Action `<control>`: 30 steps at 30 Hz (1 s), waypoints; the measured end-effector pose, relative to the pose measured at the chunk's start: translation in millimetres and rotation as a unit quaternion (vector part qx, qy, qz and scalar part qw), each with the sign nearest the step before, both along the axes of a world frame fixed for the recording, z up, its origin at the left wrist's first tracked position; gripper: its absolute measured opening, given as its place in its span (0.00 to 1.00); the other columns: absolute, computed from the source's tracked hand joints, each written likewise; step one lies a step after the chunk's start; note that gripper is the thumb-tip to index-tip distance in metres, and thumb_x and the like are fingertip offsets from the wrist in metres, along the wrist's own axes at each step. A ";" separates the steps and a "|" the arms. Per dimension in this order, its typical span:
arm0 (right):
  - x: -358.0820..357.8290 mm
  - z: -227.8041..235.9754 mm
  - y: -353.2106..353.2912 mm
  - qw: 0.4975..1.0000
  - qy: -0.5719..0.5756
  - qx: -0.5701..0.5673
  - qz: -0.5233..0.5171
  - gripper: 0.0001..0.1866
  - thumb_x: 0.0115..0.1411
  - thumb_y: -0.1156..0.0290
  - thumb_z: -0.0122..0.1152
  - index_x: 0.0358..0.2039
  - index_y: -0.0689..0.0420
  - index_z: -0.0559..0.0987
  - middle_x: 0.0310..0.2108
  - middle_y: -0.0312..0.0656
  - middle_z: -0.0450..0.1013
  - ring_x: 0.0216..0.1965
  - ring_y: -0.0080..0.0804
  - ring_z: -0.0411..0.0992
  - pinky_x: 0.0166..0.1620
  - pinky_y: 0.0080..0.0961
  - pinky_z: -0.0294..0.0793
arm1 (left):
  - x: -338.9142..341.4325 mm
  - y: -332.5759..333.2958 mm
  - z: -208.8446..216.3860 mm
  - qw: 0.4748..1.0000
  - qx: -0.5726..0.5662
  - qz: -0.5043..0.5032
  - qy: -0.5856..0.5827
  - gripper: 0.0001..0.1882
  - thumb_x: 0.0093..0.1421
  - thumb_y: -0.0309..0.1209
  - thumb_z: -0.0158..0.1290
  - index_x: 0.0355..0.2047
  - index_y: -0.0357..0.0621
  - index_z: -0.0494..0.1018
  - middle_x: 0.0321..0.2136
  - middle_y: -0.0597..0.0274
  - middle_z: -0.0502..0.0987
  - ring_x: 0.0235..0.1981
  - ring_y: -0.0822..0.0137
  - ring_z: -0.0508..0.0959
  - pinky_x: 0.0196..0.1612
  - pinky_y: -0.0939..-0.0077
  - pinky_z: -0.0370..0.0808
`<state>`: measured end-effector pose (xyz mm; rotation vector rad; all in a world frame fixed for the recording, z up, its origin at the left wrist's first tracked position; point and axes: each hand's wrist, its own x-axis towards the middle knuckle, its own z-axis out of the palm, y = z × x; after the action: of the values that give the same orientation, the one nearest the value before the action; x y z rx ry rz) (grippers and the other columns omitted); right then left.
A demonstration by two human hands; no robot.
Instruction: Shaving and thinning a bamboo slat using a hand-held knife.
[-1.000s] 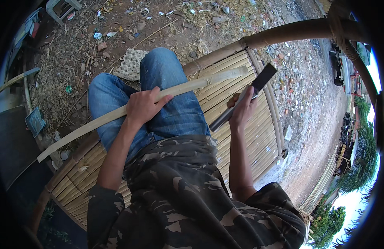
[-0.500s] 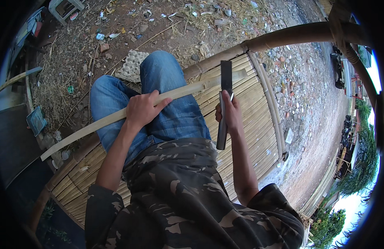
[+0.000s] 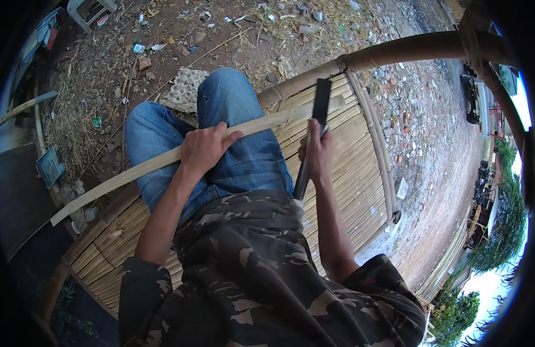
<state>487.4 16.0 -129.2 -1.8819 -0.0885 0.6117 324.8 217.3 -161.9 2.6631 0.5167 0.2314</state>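
Observation:
A long, pale bamboo strip lies across my jeans-clad thighs, its left end out past my knee. My left hand is closed round the strip over my lap, thumb along its upper side. My right hand grips a knife with a broad, dark, square-ended blade and a long grey handle. The handle's lower end reaches back to my waist on the right. The blade crosses over the strip near its right end; whether it touches the bamboo I cannot tell.
I sit on a bamboo-slat platform edged by a thick bamboo pole. An egg tray lies on the littered ground beyond my knees. A plastic stool stands far left, a blue container nearer. Rubble covers the ground at right.
The knife has tilted, its blade tip shifting right and its handle end swinging left toward my waist. The strip and my left hand have shifted slightly.

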 end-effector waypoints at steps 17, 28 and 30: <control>10.4 39.8 1.9 0.994 0.033 0.091 -0.057 0.18 0.68 0.52 0.49 0.31 0.54 0.66 0.14 0.34 0.64 0.11 0.20 0.64 0.14 0.18 0.63 | 0.0 -9.0 1.8 0.999 0.001 0.049 0.004 0.25 0.71 0.43 0.36 0.23 0.44 0.74 0.14 0.53 0.76 0.15 0.54 0.78 0.18 0.63 0.75; 16.7 36.9 -9.8 0.981 -0.004 0.147 -0.125 0.17 0.68 0.54 0.48 0.32 0.55 0.66 0.13 0.33 0.62 0.12 0.21 0.64 0.15 0.18 0.63 | 1.1 -10.2 1.3 0.999 0.011 0.051 0.004 0.25 0.70 0.40 0.37 0.21 0.44 0.76 0.13 0.52 0.75 0.14 0.53 0.78 0.18 0.62 0.75; -15.7 -15.5 -0.4 0.998 0.049 -0.023 0.010 0.19 0.67 0.53 0.50 0.30 0.57 0.67 0.13 0.33 0.62 0.11 0.21 0.63 0.15 0.21 0.63 | 8.0 -8.6 1.3 0.998 0.010 0.054 -0.009 0.26 0.70 0.40 0.37 0.20 0.44 0.76 0.13 0.51 0.75 0.14 0.53 0.78 0.18 0.62 0.75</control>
<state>471.7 15.6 -144.7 -1.8929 -0.0289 0.7238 332.8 208.7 -160.7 2.6525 0.6557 0.2928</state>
